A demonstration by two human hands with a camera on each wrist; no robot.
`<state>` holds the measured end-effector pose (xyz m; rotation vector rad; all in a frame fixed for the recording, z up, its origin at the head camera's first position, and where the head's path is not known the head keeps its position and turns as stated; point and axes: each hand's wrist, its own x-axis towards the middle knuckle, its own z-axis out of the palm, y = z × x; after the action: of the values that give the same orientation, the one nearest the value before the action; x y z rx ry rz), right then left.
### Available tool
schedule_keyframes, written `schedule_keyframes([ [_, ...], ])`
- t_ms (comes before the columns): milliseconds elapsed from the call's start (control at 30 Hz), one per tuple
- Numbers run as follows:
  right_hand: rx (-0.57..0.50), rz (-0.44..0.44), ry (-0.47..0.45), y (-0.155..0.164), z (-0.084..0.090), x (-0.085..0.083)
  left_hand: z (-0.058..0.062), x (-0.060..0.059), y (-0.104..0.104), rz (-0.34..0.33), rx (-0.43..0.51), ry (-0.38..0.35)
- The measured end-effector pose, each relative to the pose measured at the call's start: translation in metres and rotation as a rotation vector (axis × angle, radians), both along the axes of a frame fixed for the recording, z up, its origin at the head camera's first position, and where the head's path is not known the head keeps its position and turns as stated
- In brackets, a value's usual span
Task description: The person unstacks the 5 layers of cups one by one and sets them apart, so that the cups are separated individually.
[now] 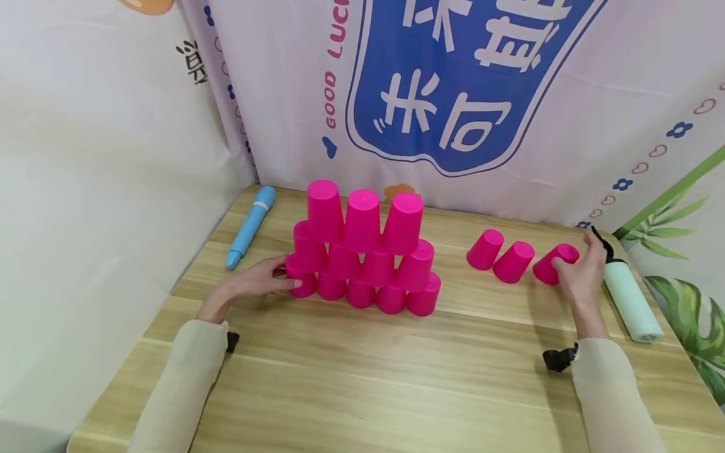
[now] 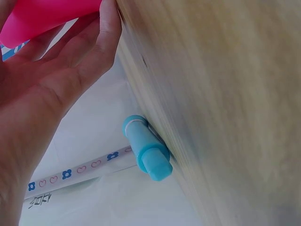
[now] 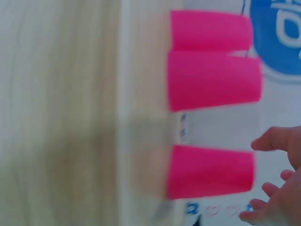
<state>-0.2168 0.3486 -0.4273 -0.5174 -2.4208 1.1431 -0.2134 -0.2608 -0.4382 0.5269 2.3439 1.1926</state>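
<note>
Tabletop of pale wood carries a pyramid of pink cups: five at the bottom, four above, three on top, twelve in all. Three loose cups stand in a row to its right. Two pumps lie at the edges, a white one and a blue one. The right hand curls its fingers round the nearest loose cup; the left hand rests straight fingers against the bottom-left cup. Thin plastic cups look light, stiff and slippery; best held round the wall.
</note>
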Motion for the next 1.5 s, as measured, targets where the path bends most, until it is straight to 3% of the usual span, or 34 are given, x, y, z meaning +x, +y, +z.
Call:
schedule_keyframes([
  [133,-0.004,0.019,0.131,-0.023,0.021,0.007,0.003,-0.001,0.001,-0.008,-0.007,0.019],
  [300,-0.029,0.112,0.272,-0.057,0.048,0.013,0.002,-0.003,0.002,-0.010,-0.012,0.023],
  [533,-0.084,0.308,0.396,-0.103,0.082,0.018,0.001,-0.004,0.003,-0.005,-0.007,0.006],
  [733,-0.192,0.514,0.471,-0.147,0.113,0.030,0.002,-0.002,0.003,-0.005,-0.006,0.011],
  [900,-0.221,0.669,0.459,-0.170,0.117,0.027,-0.002,-0.002,0.001,-0.006,0.021,0.002],
  [1067,-0.146,0.783,0.400,-0.192,0.121,0.031,-0.004,-0.002,0.000,-0.014,0.040,-0.023],
  [1267,-0.058,0.862,0.381,-0.211,0.122,0.032,-0.004,-0.002,-0.001,-0.008,0.036,-0.022],
  [1500,-0.048,0.895,0.346,-0.223,0.119,0.033,-0.002,-0.001,0.000,-0.009,0.035,-0.012],
])
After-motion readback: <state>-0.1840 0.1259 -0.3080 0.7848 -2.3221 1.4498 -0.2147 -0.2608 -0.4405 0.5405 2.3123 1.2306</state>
